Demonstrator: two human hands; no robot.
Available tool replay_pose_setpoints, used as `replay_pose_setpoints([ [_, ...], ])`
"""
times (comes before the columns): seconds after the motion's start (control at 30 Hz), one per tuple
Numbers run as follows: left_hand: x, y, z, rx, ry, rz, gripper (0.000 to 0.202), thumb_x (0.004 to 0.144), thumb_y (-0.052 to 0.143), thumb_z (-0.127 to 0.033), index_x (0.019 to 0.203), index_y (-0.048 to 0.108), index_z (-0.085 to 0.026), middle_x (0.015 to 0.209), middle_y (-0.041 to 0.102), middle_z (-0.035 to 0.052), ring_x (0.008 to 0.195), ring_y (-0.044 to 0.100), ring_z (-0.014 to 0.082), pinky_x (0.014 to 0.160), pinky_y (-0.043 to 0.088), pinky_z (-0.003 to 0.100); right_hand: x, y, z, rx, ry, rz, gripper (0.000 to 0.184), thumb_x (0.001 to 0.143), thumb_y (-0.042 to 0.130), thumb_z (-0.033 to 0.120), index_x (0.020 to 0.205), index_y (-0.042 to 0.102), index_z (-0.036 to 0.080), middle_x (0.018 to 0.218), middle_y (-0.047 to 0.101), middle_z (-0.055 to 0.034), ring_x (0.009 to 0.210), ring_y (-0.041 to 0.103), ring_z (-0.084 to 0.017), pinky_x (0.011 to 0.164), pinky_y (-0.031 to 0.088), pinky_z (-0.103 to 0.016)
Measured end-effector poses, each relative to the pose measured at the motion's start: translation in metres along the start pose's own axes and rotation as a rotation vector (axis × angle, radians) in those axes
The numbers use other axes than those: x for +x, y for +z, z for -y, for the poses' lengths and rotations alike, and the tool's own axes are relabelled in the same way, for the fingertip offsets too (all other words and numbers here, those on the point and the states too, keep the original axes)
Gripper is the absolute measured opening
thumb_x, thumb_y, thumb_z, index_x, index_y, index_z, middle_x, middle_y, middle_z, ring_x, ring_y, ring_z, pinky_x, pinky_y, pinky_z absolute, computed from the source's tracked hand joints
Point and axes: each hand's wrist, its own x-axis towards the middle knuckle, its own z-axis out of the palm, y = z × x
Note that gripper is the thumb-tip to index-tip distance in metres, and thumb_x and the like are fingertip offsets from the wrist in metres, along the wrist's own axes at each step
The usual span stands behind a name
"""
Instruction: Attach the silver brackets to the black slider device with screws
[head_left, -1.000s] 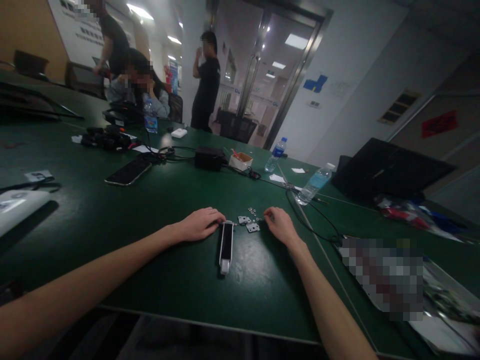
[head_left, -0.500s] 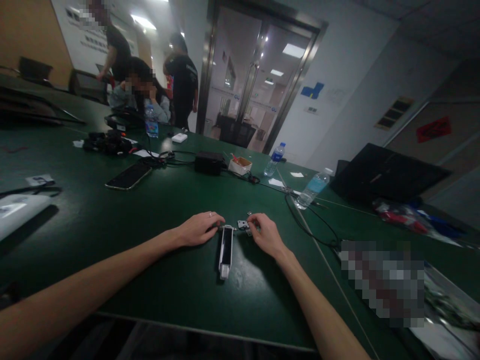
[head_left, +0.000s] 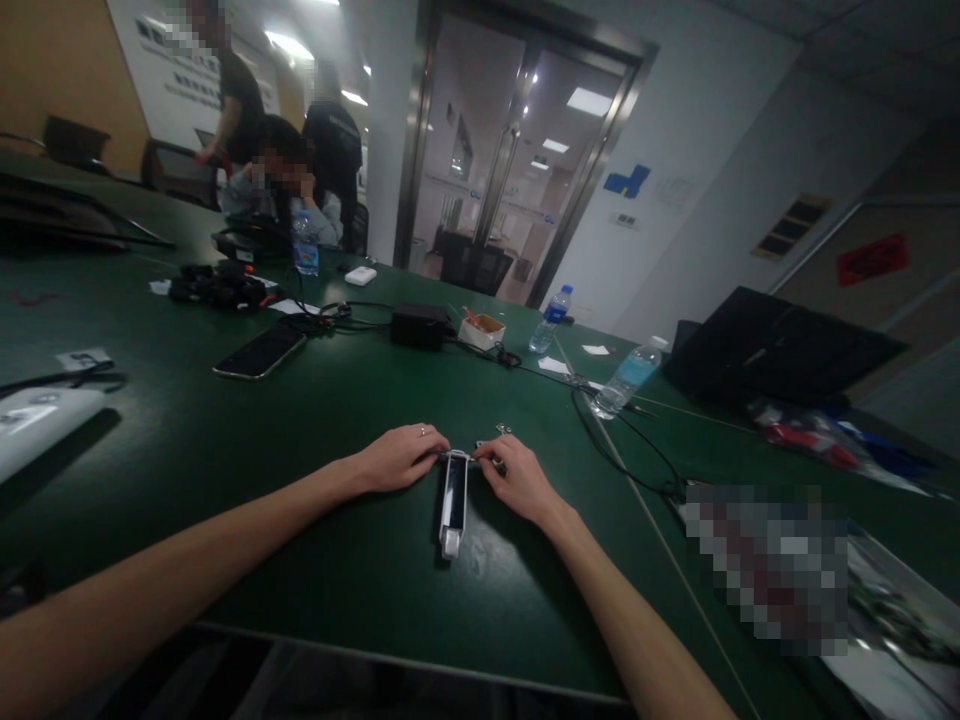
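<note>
A long, narrow white frame with a dark inner channel lies on the green table, its blunt end towards me. A thin metal rod crosses its far end and sticks out on both sides. My left hand is closed, thumb and fingers pinching the rod's left end. On the other side my right hand is closed too, fingertips pinched at the rod's right end. Whether a smaller piece sits in that pinch is hidden. Small metal parts lie just beyond my right knuckles, partly covered by the hand.
A phone, a black power adapter with cables and a small open box lie farther back. Water bottles stand at right. A black monitor is behind them. People are across the table.
My right hand has moved slightly left, from the small metal parts to the rod's end. My left hand stays put. A person in the background has shifted left.
</note>
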Motion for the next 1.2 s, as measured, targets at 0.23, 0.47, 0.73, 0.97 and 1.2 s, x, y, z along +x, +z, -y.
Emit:
replay_pose_setpoints([
  [0.23,0.0001,0.0004,0.0002,-0.001,0.004,-0.006,0.022,0.093,0.045,-0.016,0.11,0.058,-0.016,0.104,0.062,0.0077,0.095,0.059,0.0202,0.083,0.047,0.031,-0.0009,0.0009,-0.0055,-0.009,0.01,-0.007,0.014,0.088,0.053,0.016,0.096,0.064,0.019,0.097,0.065,-0.0059,0.093,0.058,-0.018,0.084,0.049,-0.034],
  [0.47,0.0009,0.0005,0.0012,-0.001,0.01,-0.005,0.022,0.093,0.044,-0.016,0.109,0.059,-0.016,0.103,0.061,0.0071,0.094,0.058,0.0194,0.083,0.047,0.03,0.0005,0.0004,-0.0048,-0.018,-0.014,0.057,0.011,0.089,0.057,0.017,0.096,0.064,0.019,0.094,0.065,-0.0052,0.09,0.058,-0.018,0.082,0.048,-0.033],
  [0.73,0.0006,-0.0018,-0.0007,-0.018,-0.002,0.009,0.023,0.092,0.044,-0.016,0.11,0.058,-0.016,0.103,0.061,0.0072,0.094,0.058,0.0194,0.082,0.047,0.031,0.0021,0.0027,-0.0059,0.02,0.006,0.039,0.006,0.085,0.063,0.017,0.091,0.064,0.019,0.088,0.064,-0.0042,0.085,0.059,-0.018,0.077,0.048,-0.031],
  [0.97,0.0009,-0.0003,0.0008,-0.02,0.007,0.003,0.022,0.093,0.044,-0.016,0.11,0.059,-0.017,0.103,0.061,0.0069,0.094,0.058,0.0192,0.083,0.046,0.03,0.0016,0.008,-0.0063,0.043,-0.007,0.0,0.003,0.087,0.061,0.019,0.09,0.062,0.02,0.093,0.065,-0.0046,0.091,0.059,-0.018,0.082,0.047,-0.032],
  [1.2,0.0008,0.0003,0.0016,-0.029,0.008,0.004,0.022,0.093,0.045,-0.016,0.11,0.059,-0.017,0.104,0.061,0.007,0.095,0.058,0.0191,0.084,0.047,0.031,0.0032,0.0097,-0.001,0.054,0.006,0.001,0.006,0.087,0.062,0.018,0.092,0.063,0.02,0.09,0.066,-0.0028,0.085,0.059,-0.017,0.079,0.047,-0.031],
])
